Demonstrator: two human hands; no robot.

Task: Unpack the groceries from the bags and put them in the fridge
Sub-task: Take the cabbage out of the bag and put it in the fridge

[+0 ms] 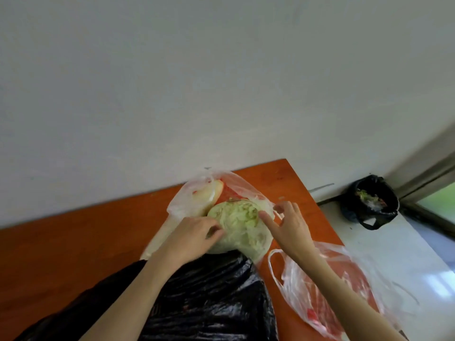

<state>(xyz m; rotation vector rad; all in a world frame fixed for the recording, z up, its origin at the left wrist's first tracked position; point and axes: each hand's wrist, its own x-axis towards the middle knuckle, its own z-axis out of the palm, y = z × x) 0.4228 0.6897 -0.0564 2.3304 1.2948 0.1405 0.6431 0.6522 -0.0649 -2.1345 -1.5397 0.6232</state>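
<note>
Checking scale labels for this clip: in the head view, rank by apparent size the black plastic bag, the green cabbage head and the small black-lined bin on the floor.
1. Black plastic bag, largest, though nearest the camera.
2. Green cabbage head.
3. Small black-lined bin, smallest-looking, but farthest away, so true size versus the cabbage is unsure.

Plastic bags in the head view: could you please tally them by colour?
Clear bags: 2, one round the cabbage at, one at the table's right edge
Black bags: 2, one on the table, one lining the bin
Total: 4
</note>
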